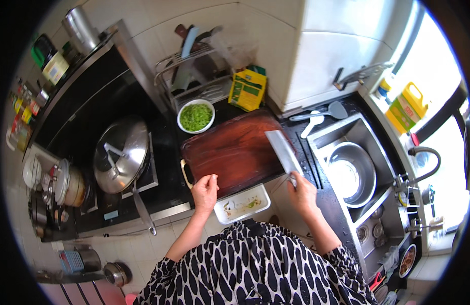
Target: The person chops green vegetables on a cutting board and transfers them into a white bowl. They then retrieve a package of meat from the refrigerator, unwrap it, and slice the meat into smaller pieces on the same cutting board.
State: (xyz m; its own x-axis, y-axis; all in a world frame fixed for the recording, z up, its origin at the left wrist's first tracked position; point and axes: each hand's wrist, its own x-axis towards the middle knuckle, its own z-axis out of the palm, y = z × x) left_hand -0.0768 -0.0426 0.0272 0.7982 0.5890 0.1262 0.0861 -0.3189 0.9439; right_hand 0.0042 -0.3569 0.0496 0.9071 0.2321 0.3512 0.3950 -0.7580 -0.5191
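Note:
My right hand (302, 193) grips the handle of a metal cleaver (283, 151), whose blade lies over the right end of a reddish wooden cutting board (235, 152). At the board's lower left edge is my left hand (205, 191), its fingers curled towards the thumb; whether something small is between them I cannot tell. Just below the board, a white tray (240, 214) holds green and brown scraps. Behind the board's left part stands a white bowl (196, 130) of chopped greens (197, 116).
A lidded pan (122, 154) sits on the stove at left, its handle pointing towards me. Behind the board are a yellow packet (248, 89) and a knife rack (181, 91). Black chopsticks (310, 164), a grey spatula (337, 110) and a sink with a metal basin (366, 171) are at right.

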